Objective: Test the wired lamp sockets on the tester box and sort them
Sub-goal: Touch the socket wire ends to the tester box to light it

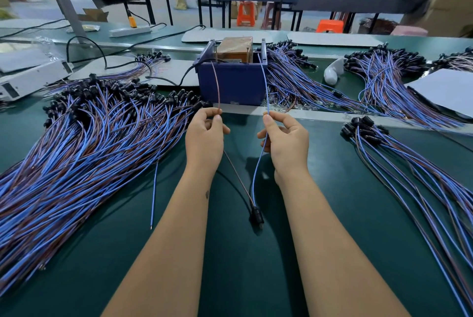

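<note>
- Head view: left hand (204, 135) pinches the brown wire (216, 84), right hand (288, 142) pinches the blue wire (265, 81); both grips are closed tight on the leads, thumb against forefinger
- Both leads run up to the top edge of the blue tester box (233, 81); can't tell if the bare ends actually touch contacts
- Socket under test (256, 215) hangs low between the forearms, just over the green surface (230, 278)
- Big pile (84, 142) on the left, smaller sorted bundle (399, 153) on the right
- Risks: a lead slips off its contact and gives a false fail; fingers sit near the tips, so shock or a short if the ends meet; the socket could snag the loose blue wire (153, 199) when moved to sort
</note>
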The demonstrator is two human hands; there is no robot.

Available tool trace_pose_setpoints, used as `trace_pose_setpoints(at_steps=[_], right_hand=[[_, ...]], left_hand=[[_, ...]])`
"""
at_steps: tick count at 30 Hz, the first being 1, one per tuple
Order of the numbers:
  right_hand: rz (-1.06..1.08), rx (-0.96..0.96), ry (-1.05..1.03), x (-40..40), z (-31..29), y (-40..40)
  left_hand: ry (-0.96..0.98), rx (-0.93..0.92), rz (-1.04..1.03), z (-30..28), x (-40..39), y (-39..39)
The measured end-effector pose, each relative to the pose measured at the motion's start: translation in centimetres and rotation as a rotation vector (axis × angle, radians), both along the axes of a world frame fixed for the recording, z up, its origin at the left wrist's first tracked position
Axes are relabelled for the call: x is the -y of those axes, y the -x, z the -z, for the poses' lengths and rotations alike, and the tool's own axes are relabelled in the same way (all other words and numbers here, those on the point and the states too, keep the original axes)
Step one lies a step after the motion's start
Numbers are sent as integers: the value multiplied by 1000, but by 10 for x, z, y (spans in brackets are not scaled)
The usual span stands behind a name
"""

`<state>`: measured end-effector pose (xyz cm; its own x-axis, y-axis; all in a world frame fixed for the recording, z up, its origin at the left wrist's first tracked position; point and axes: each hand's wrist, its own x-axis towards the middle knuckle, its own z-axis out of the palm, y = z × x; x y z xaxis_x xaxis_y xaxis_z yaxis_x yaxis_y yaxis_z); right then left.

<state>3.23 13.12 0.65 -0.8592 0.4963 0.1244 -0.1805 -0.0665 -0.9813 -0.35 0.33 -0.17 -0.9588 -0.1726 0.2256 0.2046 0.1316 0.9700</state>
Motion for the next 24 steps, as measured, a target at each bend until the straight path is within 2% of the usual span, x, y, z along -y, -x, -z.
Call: trace_pose_setpoints(at_steps=[24], right_hand=[[-38,45,-114,-1,2,4]], left_hand=[[58,19,11,1,0,2]])
